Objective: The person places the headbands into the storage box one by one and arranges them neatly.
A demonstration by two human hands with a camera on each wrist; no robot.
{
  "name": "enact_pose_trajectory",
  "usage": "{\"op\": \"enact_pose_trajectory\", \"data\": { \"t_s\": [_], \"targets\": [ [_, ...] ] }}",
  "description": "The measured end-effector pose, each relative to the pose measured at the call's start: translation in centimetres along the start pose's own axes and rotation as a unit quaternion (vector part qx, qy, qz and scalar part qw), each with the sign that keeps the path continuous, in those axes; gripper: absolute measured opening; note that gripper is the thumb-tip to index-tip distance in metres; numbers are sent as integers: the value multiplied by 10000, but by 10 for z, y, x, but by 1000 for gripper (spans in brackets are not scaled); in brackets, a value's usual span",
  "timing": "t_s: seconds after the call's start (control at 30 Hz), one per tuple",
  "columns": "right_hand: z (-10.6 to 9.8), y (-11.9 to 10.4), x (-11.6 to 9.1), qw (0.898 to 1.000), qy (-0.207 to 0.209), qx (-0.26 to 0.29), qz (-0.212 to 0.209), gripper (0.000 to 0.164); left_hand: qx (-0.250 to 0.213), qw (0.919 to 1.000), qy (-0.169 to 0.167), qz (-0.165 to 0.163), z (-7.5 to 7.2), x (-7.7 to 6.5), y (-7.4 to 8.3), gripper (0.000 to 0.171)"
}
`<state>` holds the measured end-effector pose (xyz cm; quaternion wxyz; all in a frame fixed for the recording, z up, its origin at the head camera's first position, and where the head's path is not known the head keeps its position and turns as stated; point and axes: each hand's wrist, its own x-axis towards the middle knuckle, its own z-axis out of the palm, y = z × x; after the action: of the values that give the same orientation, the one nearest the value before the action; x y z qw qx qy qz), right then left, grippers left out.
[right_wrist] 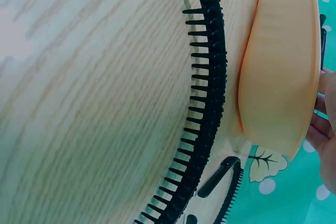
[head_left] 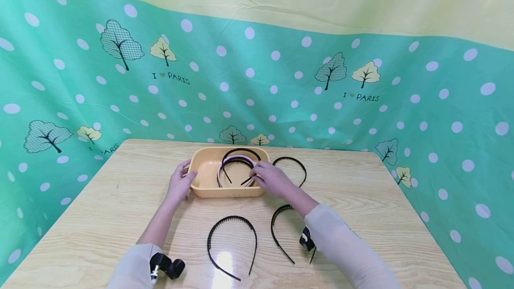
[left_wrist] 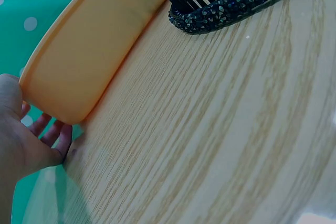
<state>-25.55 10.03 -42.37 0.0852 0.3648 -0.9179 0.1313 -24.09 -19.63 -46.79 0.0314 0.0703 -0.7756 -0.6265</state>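
Observation:
A peach plastic tray [head_left: 230,193] stands at the table's far side with several headbands inside, black ones and a pale lilac one [head_left: 219,174]. At the tray's left end my left hand [head_left: 180,183] grips the wall, thumb over the rim and fingers outside; the left wrist view shows this hand [left_wrist: 31,140] at the tray's corner. Over the right part of the tray, my right hand [head_left: 273,179] pinches a black headband [head_left: 241,149]. In the right wrist view, the tray wall [right_wrist: 278,66] partly hides that hand [right_wrist: 326,124] and what it holds.
Behind the right hand, a black headband [head_left: 299,162] lies right of the tray. Two toothed black headbands, a front one [head_left: 233,217] and one [head_left: 274,226] under the right forearm, lie nearer me. A patterned green curtain [head_left: 249,101] hangs behind the wooden table [head_left: 120,217].

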Motion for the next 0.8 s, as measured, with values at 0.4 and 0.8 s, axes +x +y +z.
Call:
{"op": "enact_pose_trajectory", "data": {
  "t_s": [0.4,0.8],
  "targets": [
    [5,-4,0,9981,367,28,-485,6,16,10000,16,-24,0,-2,1,55],
    [4,-5,2,9998,20,82,-172,9,0,10000,47,-37,0,0,1,55]
  ]
}}
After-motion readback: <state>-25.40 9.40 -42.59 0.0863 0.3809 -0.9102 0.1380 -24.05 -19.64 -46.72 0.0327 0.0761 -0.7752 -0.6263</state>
